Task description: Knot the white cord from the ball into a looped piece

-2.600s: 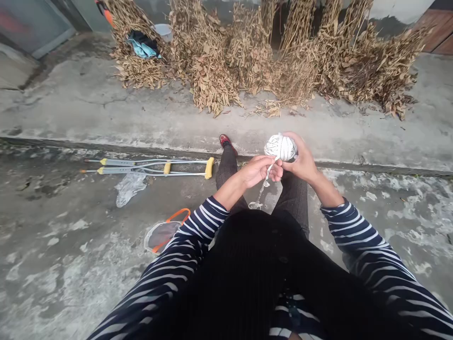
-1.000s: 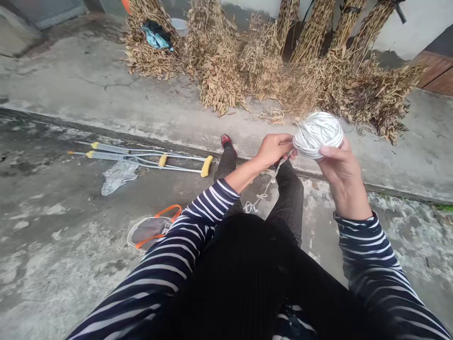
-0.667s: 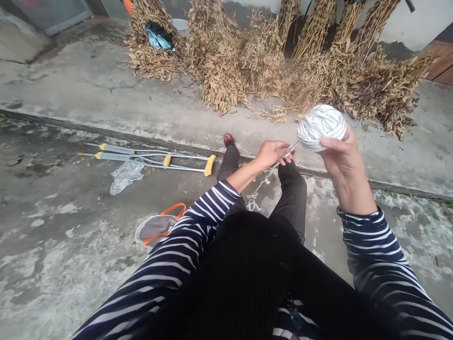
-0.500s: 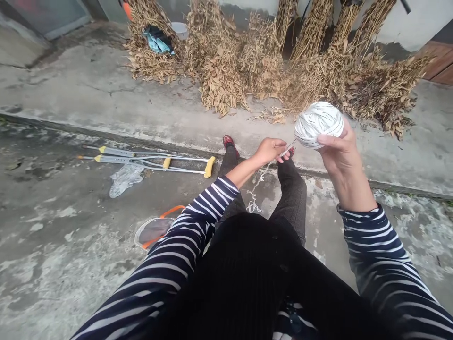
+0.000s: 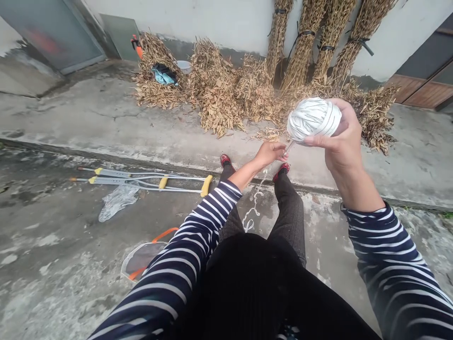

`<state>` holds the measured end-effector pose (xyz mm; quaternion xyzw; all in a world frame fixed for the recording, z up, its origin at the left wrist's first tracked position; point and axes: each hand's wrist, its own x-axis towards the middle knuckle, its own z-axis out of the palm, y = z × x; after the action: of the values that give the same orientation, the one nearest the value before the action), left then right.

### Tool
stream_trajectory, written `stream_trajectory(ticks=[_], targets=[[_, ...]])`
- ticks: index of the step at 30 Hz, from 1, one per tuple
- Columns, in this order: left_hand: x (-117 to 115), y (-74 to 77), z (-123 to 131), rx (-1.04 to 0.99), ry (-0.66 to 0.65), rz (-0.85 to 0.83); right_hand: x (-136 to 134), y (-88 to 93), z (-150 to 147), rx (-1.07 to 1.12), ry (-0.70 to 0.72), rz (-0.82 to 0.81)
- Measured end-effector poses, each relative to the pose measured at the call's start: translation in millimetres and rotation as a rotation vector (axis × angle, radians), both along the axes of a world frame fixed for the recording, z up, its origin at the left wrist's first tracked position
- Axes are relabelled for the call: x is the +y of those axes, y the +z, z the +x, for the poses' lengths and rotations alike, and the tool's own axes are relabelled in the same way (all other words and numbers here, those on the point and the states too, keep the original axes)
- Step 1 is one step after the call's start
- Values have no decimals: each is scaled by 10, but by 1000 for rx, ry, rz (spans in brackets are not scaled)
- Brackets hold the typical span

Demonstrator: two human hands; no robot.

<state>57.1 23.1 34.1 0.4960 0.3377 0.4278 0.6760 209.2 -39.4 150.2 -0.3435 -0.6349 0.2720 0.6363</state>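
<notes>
- Rough grey concrete underfoot, blotchy and worn, with a raised ledge running across.
- Dried stalks heaped along the pale wall, brittle-looking, all crisp leaves and tangled stems; a few upright bundles are tied.
- Crutches lying flat off to the left: slim metal tubes, chunky yellow grips, crumpled clear plastic by them.
- Right hand is cupped partway round a fat ball of white cord, thumb across the front, holding it up over the ledge. Windings look smooth, thin dark lines running through.
- Left hand has its fingertips closed on the strand below the ball. Looks like winding or unwinding, can't tell which.
- Next move probably calls for a steady ball and light tension, since loose cord trails in kinks on the concrete between the legs.
</notes>
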Motion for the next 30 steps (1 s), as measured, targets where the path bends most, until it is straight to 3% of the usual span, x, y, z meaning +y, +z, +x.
stream_trajectory(ticks=[5, 11, 15, 20, 26, 28, 30], targets=[[-279, 6, -153, -29, -90, -6, 219, -51, 161, 46, -160, 35], [-490, 239, -357, -58, -191, 61, 433, -162, 275, 23, -243, 38], [-516, 393, -356, -28, -182, 97, 451, -21, 167, -25, -222, 79], [-419, 465, -435, -72, -96, 166, 305, 248, 47, -59, -206, 135], [-211, 243, -490, 96, -64, 138, 63, 302, -100, -150, -165, 28], [-76, 321, -494, 141, 0, 175, 39, 415, -164, -171, -145, 70], [111, 563, -512, 157, 75, 279, 49, 635, -214, -166, -126, 207]])
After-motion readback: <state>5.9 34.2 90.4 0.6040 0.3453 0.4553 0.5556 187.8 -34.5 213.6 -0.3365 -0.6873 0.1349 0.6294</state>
